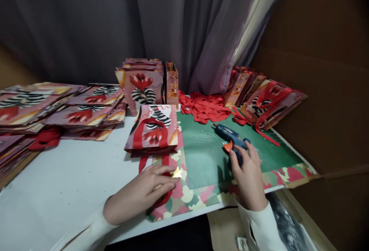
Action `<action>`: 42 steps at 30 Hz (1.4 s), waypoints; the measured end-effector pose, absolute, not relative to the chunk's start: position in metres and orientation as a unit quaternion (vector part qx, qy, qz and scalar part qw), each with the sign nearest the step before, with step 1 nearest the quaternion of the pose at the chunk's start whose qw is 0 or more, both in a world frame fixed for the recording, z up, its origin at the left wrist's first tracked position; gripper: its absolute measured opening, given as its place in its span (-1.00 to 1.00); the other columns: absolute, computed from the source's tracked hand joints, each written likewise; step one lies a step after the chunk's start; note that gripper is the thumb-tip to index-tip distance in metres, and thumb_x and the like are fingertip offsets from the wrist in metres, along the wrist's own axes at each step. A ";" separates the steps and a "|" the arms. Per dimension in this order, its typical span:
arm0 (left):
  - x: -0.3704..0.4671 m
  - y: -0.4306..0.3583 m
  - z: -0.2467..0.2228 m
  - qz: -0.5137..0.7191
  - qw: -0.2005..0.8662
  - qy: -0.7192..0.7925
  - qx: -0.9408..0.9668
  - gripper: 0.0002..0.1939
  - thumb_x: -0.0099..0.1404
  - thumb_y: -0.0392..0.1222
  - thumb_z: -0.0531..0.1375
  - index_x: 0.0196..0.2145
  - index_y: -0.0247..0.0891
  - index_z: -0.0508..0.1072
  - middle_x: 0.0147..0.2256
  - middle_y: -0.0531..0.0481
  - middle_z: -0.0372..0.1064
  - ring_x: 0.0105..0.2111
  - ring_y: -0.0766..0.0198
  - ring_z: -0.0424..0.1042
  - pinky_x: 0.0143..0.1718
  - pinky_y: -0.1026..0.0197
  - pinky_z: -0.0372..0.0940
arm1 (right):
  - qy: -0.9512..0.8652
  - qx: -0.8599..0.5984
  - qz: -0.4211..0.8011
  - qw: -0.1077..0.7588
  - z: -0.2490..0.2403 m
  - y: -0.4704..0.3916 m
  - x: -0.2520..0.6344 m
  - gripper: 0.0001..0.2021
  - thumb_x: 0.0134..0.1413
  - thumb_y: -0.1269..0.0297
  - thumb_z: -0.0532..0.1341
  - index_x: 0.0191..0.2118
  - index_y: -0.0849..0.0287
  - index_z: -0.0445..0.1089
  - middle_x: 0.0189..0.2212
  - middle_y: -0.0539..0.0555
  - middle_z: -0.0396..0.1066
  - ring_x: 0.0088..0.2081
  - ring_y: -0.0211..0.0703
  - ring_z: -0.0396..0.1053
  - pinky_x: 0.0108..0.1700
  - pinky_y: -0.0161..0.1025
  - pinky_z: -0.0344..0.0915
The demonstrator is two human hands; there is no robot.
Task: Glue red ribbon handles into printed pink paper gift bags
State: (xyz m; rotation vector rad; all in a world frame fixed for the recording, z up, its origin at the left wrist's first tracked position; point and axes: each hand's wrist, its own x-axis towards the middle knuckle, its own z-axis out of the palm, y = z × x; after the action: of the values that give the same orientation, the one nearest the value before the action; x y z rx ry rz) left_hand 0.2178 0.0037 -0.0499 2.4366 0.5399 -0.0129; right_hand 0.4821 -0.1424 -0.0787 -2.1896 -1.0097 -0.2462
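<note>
My left hand (144,189) lies with its fingers stretched out over red ribbon (165,160) at the left border of the green mat (201,155). A small gold star (177,172) shows by its fingertips. Just beyond lies a pink paper gift bag (157,132) with a striped print and a red ribbon loop. My right hand (249,170) has its thumb and fingers around the handle of a blue glue gun (227,132) with an orange trigger. The gun's nozzle points to the far left, above the mat. Part of its handle is hidden by my fingers.
Flat stacked bags (83,116) cover the left of the white table (80,174). Upright bags (144,85) stand at the back, beside a heap of red ribbon (204,107). More ribboned bags (268,101) lean at the right, near a cardboard wall (317,70). A grey curtain (161,20) hangs behind.
</note>
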 end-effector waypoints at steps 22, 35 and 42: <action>0.252 0.054 -0.103 0.033 0.112 0.236 0.965 -0.57 0.31 -0.33 -0.03 0.11 -0.26 0.33 0.06 -0.21 0.37 0.02 0.00 0.38 0.03 -0.02 0.29 | -0.585 -0.779 0.069 0.215 -0.087 -0.027 0.407 -0.82 0.21 0.21 0.12 -0.29 0.15 0.42 -0.38 0.14 0.53 -0.36 -0.07 0.45 -0.40 -0.28 0.06; 0.262 0.064 -0.103 0.014 0.154 0.240 0.958 -0.61 0.37 -0.23 -0.12 0.04 -0.29 0.36 -0.13 -0.20 0.41 -0.14 0.08 0.42 0.03 0.01 0.27 | -0.546 -0.766 0.173 0.292 -0.098 -0.024 0.431 -0.75 0.18 0.31 0.05 -0.50 0.11 0.35 -0.54 0.01 0.47 -0.48 -0.19 0.38 -0.40 -0.33 0.10; 0.257 0.068 -0.106 0.039 0.167 0.211 0.962 -0.54 0.36 -0.25 -0.07 0.18 -0.15 0.28 0.07 -0.18 0.36 0.00 0.02 0.38 0.12 -0.09 0.20 | -0.557 -0.754 0.170 0.304 -0.096 -0.025 0.429 -0.76 0.20 0.25 0.08 -0.48 0.11 0.35 -0.52 0.01 0.48 -0.49 -0.19 0.37 -0.40 -0.32 0.10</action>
State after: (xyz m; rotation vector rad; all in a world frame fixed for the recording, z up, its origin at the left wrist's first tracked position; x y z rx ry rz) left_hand 0.2574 0.0685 -0.1064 2.7394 0.6002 0.1123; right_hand 0.4288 -0.0248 -0.0957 -1.9974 -1.4759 0.4505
